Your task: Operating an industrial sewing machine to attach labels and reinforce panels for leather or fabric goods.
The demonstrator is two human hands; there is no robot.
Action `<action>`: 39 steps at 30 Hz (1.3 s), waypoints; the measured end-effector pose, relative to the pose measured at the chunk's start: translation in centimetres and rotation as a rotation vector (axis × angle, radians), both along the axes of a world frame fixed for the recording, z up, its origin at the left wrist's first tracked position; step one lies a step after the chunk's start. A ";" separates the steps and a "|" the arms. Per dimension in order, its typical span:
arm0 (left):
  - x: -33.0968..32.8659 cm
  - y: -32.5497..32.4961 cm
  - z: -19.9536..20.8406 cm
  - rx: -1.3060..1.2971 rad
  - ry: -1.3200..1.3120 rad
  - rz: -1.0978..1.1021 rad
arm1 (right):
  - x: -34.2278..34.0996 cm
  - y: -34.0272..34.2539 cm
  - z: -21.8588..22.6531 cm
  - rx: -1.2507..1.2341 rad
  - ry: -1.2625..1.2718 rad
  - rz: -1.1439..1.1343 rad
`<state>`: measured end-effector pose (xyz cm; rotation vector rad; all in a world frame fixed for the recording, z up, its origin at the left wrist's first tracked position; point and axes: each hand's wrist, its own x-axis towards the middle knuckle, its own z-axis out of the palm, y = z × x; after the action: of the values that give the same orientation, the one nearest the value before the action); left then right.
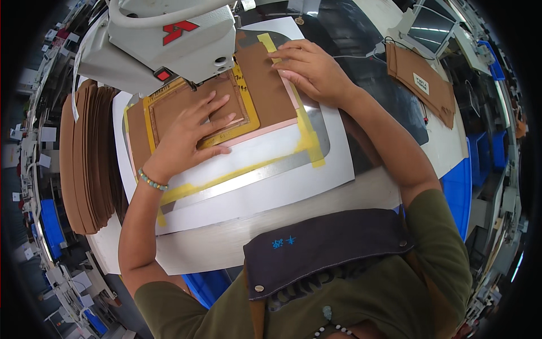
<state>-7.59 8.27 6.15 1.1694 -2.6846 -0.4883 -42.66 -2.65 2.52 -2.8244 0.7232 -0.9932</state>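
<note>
A brown fabric panel lies on a metal template plate edged with yellow tape, with white paper under it. Resting on the panel is a yellow rectangular frame, below the sewing machine head. My left hand is spread flat over the near side of the frame, fingers pointing away from me. At the panel's right edge, my right hand has its fingers stretched out, tips touching the edge near a strip of tape. It grips nothing I can see. The needle area is partly hidden behind the machine.
To the left stands a thick stack of brown panels. Several brown pieces, one with a white label, form a pile at the right, beside a screen. A cable runs across the dark surface. Blue bins stand below the table.
</note>
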 end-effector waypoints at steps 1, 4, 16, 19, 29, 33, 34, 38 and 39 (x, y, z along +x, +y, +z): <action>0.1 -0.4 -0.1 -0.014 0.002 -0.010 | -0.1 -0.3 0.0 -0.027 -0.003 -0.026; 0.5 -1.4 -0.1 -0.037 0.004 -0.019 | -0.6 -1.1 -0.3 -0.027 -0.041 -0.086; 1.6 -5.0 0.1 0.074 -0.135 0.106 | -1.6 -2.2 -0.8 0.067 -0.038 -0.181; 2.3 -5.7 -0.5 -0.072 -0.068 0.060 | -1.3 -2.1 -0.7 0.127 0.004 -0.153; 0.6 -5.7 -2.8 -0.239 -0.013 0.124 | -0.9 -0.3 0.6 0.050 -0.072 -0.006; -0.1 -5.3 -3.7 0.009 0.167 0.508 | -0.4 0.9 0.3 0.039 -0.065 0.067; 0.3 -5.3 -3.6 0.104 0.065 0.720 | -0.3 1.5 0.5 0.045 -0.006 0.077; 6.5 -3.7 -3.8 -0.375 0.120 0.834 | 1.8 3.1 1.0 -0.062 -0.036 0.172; 6.7 -3.7 -3.4 -0.380 0.125 0.864 | 1.7 3.2 0.7 -0.102 -0.059 0.175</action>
<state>-0.85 4.59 2.71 1.8795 -1.7845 0.0847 -40.93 0.60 3.24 -2.8688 0.4215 -1.1073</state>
